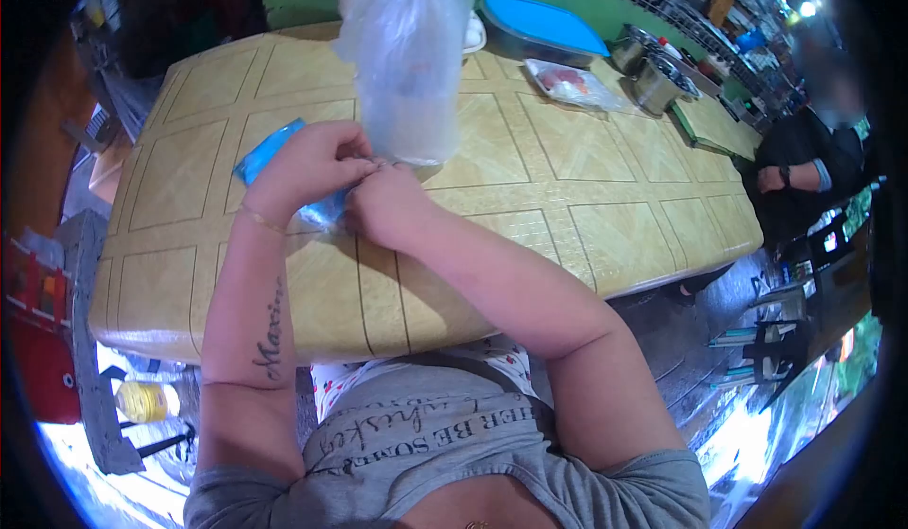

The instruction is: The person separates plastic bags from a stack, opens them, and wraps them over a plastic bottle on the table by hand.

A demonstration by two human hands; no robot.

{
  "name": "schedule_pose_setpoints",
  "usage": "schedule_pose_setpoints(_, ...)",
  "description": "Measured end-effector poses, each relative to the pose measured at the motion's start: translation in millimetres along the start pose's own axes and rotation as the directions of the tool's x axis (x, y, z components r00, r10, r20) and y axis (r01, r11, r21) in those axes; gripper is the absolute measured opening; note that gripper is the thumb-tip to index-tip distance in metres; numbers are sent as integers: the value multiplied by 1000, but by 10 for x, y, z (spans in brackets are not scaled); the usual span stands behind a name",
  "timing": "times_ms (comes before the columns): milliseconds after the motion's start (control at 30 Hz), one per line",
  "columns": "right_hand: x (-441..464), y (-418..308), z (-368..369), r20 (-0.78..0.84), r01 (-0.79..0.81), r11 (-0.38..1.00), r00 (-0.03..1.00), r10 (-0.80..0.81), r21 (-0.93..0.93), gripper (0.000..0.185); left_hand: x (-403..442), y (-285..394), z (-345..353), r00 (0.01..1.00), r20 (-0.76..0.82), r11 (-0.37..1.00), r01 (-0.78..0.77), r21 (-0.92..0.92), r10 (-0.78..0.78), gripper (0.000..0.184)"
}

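Note:
My left hand (312,165) and my right hand (392,207) meet over the table, with fingertips pinched together. What lies between the fingers is too small and covered to make out. Beneath my left hand is a shiny blue plastic packet (268,150), partly hidden by the hand; its lower end shows beside my right hand. Just beyond my fingers stands a tall, cloudy clear plastic bag (411,84), upright, its contents unclear.
The table (511,169) has a yellow tile-pattern cover. Along its far side are a blue-lidded container (544,27), a wrapped tray (570,84) with pinkish food, metal pots (654,86) and a green-edged board (709,129). A person (804,179) is at the right end.

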State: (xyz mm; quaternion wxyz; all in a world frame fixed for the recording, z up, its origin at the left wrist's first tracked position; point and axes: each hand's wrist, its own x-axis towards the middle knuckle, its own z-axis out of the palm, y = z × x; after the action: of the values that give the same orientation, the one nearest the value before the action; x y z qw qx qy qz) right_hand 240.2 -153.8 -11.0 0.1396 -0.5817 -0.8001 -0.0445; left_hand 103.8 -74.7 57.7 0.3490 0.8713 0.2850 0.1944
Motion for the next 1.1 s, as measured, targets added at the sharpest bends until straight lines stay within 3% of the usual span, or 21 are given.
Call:
schedule_pose_setpoints(33,-3,1,-10,22,13,1000,1000,-14,26,11,17,-36,7,1000,-29,999,11,-35,-12,15)
schedule_pose_setpoints(67,-43,8,24,-172,84,994,982,-71,65,9,25,-71,17,998,-58,997,24,-69,-28,16)
schedule_pose_setpoints(167,-86,-27,-95,-170,31,997,985,-20,65,11,10,-32,-23,988,-152,998,25,-55,-33,17)
schedule_pose_setpoints(267,-78,57,-66,-279,17,988,960,27,155,6,-24,41,-53,982,-187,999,9,-41,-16,17)
schedule_pose_setpoints(367,-91,96,-177,-195,-71,912,967,162,404,15,-30,27,-86,989,-147,998,28,-65,-37,17)
schedule_pose_setpoints(433,-90,124,-321,-33,-185,725,961,275,663,20,-23,46,-92,995,-82,985,35,-167,-49,20)
schedule_pose_setpoints(500,-75,166,-401,135,-259,410,942,307,875,19,-75,90,-121,999,6,938,53,-341,-54,23)
schedule_pose_setpoints(600,-77,254,-454,247,-250,-34,909,335,968,17,-112,109,-139,986,154,959,101,-265,-61,36)
schedule_pose_setpoints(667,-81,341,-462,201,-159,-161,936,289,974,15,-77,-107,-72,986,168,989,40,-142,-16,38)
schedule_pose_setpoints(800,-199,447,-746,-3,95,-512,984,178,854,16,-89,-107,-76,990,91,978,86,190,-105,30)
schedule_pose_setpoints(867,-280,504,-945,-110,202,-566,975,193,799,15,-35,-387,-75,997,37,940,57,336,-74,27)
schedule_pose_setpoints(900,-312,536,-1007,-165,256,-588,965,205,767,15,-29,-338,-66,998,-30,967,59,247,-54,27)
schedule_pose_setpoints(1000,-305,666,-987,-186,355,-380,890,416,854,12,-57,32,-124,976,-203,997,79,-1,-78,26)
schedule_pose_setpoints(1100,-237,650,-858,-237,317,-67,817,526,946,9,-80,173,-89,920,-367,876,-286,-389,138,30)
